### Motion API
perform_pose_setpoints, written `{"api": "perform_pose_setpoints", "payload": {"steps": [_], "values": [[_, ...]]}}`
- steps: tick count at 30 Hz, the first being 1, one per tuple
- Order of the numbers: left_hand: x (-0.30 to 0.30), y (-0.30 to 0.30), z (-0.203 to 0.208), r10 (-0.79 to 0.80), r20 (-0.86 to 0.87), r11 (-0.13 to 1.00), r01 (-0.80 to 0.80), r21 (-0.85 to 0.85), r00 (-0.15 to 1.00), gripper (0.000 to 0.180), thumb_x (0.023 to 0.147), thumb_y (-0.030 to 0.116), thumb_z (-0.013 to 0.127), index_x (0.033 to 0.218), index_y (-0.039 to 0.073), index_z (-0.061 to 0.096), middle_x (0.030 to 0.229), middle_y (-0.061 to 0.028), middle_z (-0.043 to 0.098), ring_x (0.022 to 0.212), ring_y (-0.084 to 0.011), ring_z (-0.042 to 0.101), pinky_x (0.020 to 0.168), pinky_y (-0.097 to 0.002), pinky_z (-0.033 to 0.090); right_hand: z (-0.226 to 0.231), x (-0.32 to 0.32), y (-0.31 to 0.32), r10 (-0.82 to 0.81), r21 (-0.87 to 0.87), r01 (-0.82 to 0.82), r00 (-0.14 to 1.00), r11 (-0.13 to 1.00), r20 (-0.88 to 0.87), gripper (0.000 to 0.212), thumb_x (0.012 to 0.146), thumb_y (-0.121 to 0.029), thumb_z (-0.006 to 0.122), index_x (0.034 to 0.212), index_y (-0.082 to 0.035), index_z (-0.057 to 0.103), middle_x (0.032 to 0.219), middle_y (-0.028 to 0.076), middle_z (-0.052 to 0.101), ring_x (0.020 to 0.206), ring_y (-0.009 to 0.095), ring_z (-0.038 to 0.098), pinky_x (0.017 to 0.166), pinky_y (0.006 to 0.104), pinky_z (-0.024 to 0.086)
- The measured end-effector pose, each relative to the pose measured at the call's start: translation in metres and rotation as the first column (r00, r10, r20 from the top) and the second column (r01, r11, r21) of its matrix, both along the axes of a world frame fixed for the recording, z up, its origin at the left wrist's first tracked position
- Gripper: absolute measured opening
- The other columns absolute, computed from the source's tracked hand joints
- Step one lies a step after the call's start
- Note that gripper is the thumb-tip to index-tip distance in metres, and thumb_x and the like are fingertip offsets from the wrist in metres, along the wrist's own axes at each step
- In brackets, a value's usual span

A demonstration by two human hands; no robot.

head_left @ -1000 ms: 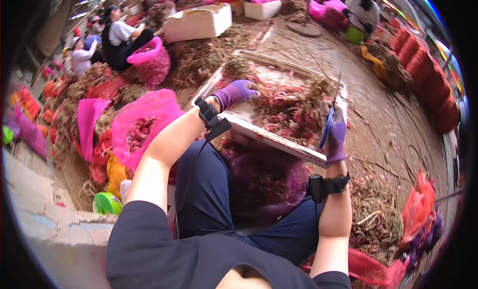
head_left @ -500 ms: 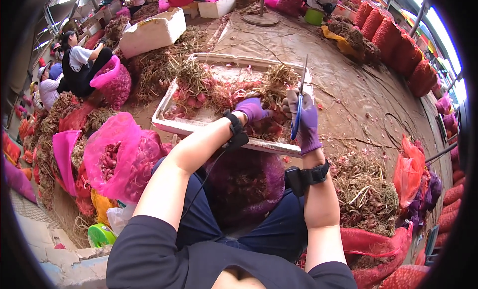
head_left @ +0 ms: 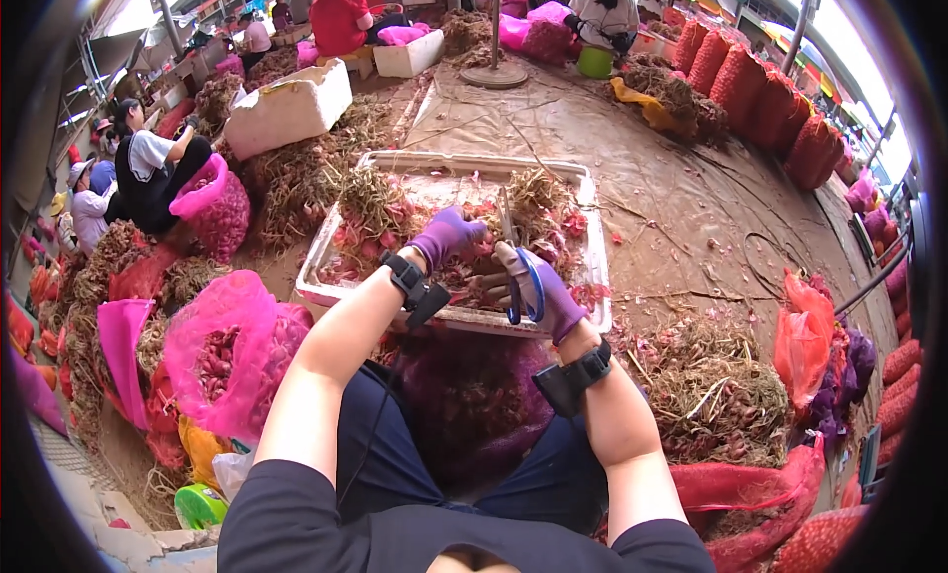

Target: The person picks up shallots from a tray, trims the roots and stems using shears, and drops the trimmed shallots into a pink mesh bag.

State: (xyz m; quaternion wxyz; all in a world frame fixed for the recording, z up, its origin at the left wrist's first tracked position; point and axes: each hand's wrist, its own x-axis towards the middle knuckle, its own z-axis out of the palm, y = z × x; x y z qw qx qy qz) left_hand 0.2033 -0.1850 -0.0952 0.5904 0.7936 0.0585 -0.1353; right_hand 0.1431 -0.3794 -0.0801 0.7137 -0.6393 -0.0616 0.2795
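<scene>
A white foam tray lies before me, with red shallots and a clump of dry shallot stalks in it. Over its middle, my left hand in a purple glove has its fingers curled in; what they hold is too small to make out. My right hand, gloved in purple and grey, grips a pair of scissors by the blue handles, blades pointing away over the tray. Between my knees, below the tray's near edge, sits a purple mesh bag with bulbs inside.
On the left stands an open pink mesh bag of shallots. Dry stalks are heaped at right, beside a red mesh bag. A white foam box and a seated person are farther left; full red sacks line the far right.
My right hand with the scissors has moved left and nearer, from the tray's right edge toward its middle. My left hand has shifted slightly left. The view has tilted up a little.
</scene>
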Motion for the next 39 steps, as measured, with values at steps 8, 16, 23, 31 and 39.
{"api": "perform_pose_setpoints", "payload": {"steps": [8, 16, 23, 31, 39], "values": [[-0.02, -0.002, -0.033, -0.147, 0.328, 0.934, 0.022, 0.356, 0.933, 0.035, 0.074, 0.026, 0.063, 0.098, 0.0, 0.059, 0.086, -0.0129, 0.065, 0.077, -0.0191, 0.061, 0.071, -0.0317, 0.048, -0.059, 0.042, 0.022, 0.121, 0.205, -0.092, 0.984, 0.975, -0.131, 0.039, 0.092, -0.048, 0.052, 0.108, -0.012, 0.053, 0.078, 0.002, 0.056, 0.061, 0.013, 0.052, 0.051, 0.0277, 0.045], [-0.026, 0.015, -0.031, -0.168, 0.214, 0.957, 0.107, 0.27, 0.962, 0.033, 0.082, 0.032, 0.063, 0.09, 0.001, 0.057, 0.082, -0.0063, 0.061, 0.071, -0.0114, 0.055, 0.063, -0.0273, 0.047, -0.101, 0.074, 0.053, -0.246, 0.068, 0.241, 0.964, 0.968, 0.095, 0.039, 0.092, -0.041, 0.05, 0.097, -0.002, 0.055, 0.081, 0.019, 0.064, 0.061, 0.024, 0.065, 0.049, 0.0334, 0.05], [-0.054, 0.001, -0.022, -0.06, -0.009, 0.803, 0.043, -0.594, 0.998, 0.019, 0.086, 0.008, 0.054, 0.103, 0.001, 0.051, 0.091, -0.0074, 0.06, 0.084, -0.0124, 0.06, 0.081, -0.0245, 0.05, -0.116, 0.104, 0.037, -0.302, -0.394, 0.57, 0.77, 0.721, 0.561, 0.057, 0.088, -0.057, 0.049, 0.096, 0.0, 0.055, 0.081, 0.024, 0.063, 0.079, 0.037, 0.063, 0.067, 0.0462, 0.049], [-0.071, 0.048, -0.013, 0.001, -0.085, 0.73, -0.059, -0.681, 0.996, 0.022, 0.09, 0.019, 0.051, 0.093, 0.003, 0.065, 0.091, -0.0073, 0.067, 0.086, -0.0149, 0.063, 0.078, -0.0321, 0.052, -0.026, 0.04, 0.012, -0.084, -0.033, 0.082, 0.994, 0.996, -0.071, 0.054, 0.088, -0.06, 0.049, 0.103, -0.009, 0.046, 0.082, 0.014, 0.061, 0.064, 0.023, 0.06, 0.053, 0.033, 0.049], [-0.073, 0.072, -0.009, 0.273, 0.047, 0.839, -0.214, -0.5, 0.961, 0.022, 0.091, 0.025, 0.058, 0.103, 0.007, 0.054, 0.09, -0.0082, 0.067, 0.082, -0.0177, 0.066, 0.073, -0.0292, 0.052, 0.002, -0.03, 0.011, 0.359, -0.1, -0.398, 0.892, 0.912, -0.274, 0.075, 0.083, -0.071, 0.04, 0.117, -0.005, 0.044, 0.086, 0.02, 0.063, 0.068, 0.024, 0.064, 0.06, 0.0318, 0.054]]}}
